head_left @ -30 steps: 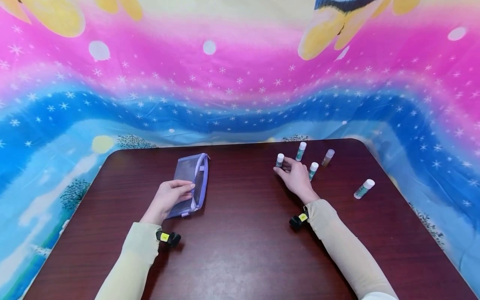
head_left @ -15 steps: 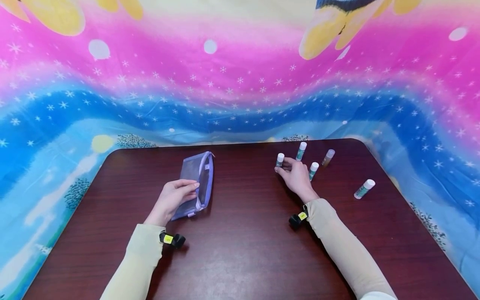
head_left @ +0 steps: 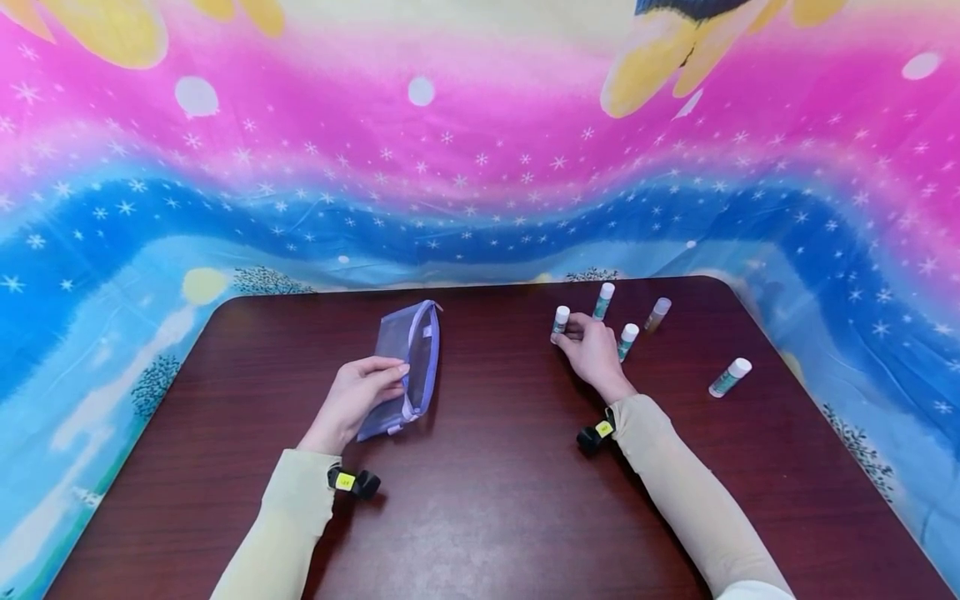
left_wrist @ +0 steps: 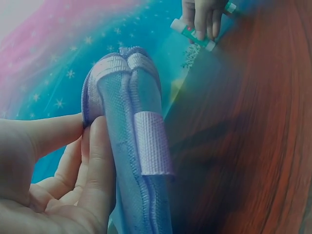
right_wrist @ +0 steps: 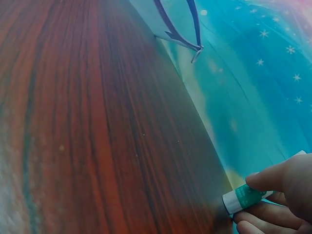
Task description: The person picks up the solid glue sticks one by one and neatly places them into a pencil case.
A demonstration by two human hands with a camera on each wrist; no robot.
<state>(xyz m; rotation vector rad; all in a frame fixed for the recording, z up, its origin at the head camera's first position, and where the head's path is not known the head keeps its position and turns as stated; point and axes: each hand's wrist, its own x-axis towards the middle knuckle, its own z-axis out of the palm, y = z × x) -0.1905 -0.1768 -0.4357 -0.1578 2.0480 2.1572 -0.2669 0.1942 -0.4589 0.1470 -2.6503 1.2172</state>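
Note:
My left hand [head_left: 352, 400] pinches the near side of a purple mesh zip pouch [head_left: 395, 335] between thumb and fingers. Its zipped mouth gapes toward the right, and a pale lilac tab [left_wrist: 153, 143] shows on its end in the left wrist view. At the back right of the table, my right hand [head_left: 595, 354] grips a white-capped glue stick [head_left: 560, 320] with a green label. Thumb and fingers close around its middle in the right wrist view. Right beside that hand stands another glue stick [head_left: 627, 339], its lower part partly covered by the hand.
Behind the right hand stands a further green-labelled glue stick [head_left: 603, 302]. A brownish tube with a clear cap [head_left: 657, 314] and one more glue stick [head_left: 729, 377] stand to its right. A printed cloth [head_left: 480, 183] hangs beyond the dark wooden table [head_left: 495, 500].
My left hand has carried the pouch a short way to the right, toward the middle of the table. My right hand has stayed nearly still with the glue stick.

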